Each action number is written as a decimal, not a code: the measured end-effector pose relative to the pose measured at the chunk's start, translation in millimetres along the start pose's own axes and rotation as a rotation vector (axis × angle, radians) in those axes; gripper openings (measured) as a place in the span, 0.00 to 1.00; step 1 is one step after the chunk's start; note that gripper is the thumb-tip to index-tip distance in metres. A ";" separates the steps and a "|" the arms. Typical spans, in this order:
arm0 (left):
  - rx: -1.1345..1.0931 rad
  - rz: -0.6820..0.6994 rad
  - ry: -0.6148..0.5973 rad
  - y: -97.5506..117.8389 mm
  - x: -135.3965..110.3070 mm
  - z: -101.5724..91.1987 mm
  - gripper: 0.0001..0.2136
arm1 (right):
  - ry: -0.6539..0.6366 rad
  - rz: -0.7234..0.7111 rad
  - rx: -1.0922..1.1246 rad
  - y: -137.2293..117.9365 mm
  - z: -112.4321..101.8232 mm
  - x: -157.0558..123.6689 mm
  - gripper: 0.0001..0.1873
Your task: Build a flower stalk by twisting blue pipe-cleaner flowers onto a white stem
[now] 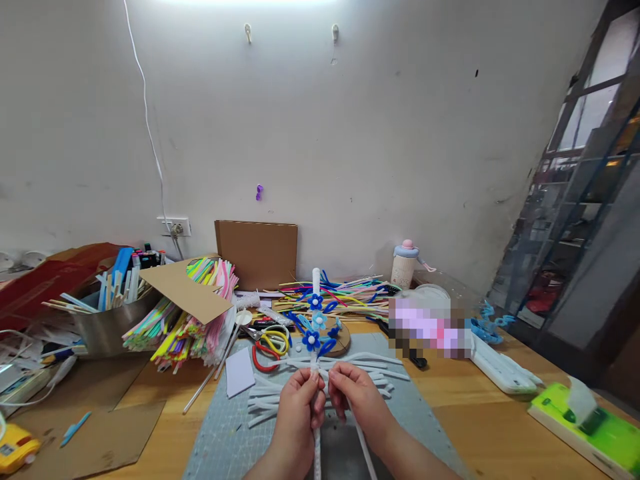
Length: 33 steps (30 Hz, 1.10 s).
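Closed around a white wrapped stem (316,453), my left hand (301,402) holds it upright over the grey cutting mat (220,437). Blue pipe-cleaner flowers (313,320) with white centres and dark blue leaves run up the stem above the fingers. My right hand (357,400) is beside the left one, pinching a white pipe cleaner (365,443) whose tail hangs toward me. Its other end, near the stem, is hidden by the fingers. White pipe cleaners (263,402) lie on the mat behind and beside both hands.
Red- and yellow-handled scissors (267,353) and a white card (240,373) lie left of the stem. Bundled pipe cleaners (193,327) and a metal pot (107,327) stand farther left. A round wooden disc (340,341) sits behind; a bottle (404,267) and green tissue pack (590,427) are right.
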<state>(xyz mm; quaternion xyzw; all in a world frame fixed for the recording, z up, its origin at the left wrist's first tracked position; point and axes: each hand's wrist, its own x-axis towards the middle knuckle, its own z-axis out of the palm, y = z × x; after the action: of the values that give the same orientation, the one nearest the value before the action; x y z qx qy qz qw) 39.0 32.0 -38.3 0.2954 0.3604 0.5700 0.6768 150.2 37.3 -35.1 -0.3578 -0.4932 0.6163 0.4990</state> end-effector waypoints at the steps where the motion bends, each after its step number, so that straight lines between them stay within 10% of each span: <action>1: -0.008 -0.002 -0.006 0.8 -0.9 0.7 0.13 | 0.002 0.017 0.032 -0.2 -1.1 0.8 0.17; 18: 0.004 0.069 0.119 7.2 -2.2 0.7 0.12 | -0.160 0.186 0.256 -4.0 -5.2 -2.7 0.12; 33: 1.124 0.784 0.246 36.7 -8.0 -10.0 0.08 | 0.131 -0.310 -1.266 -39.6 16.2 -35.2 0.11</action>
<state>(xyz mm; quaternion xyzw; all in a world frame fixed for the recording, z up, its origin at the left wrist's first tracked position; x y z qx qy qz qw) 9.5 30.5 -13.0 0.6425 0.5417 0.5286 0.1199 154.1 -0.2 5.6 -0.5441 -0.7750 0.1046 0.3038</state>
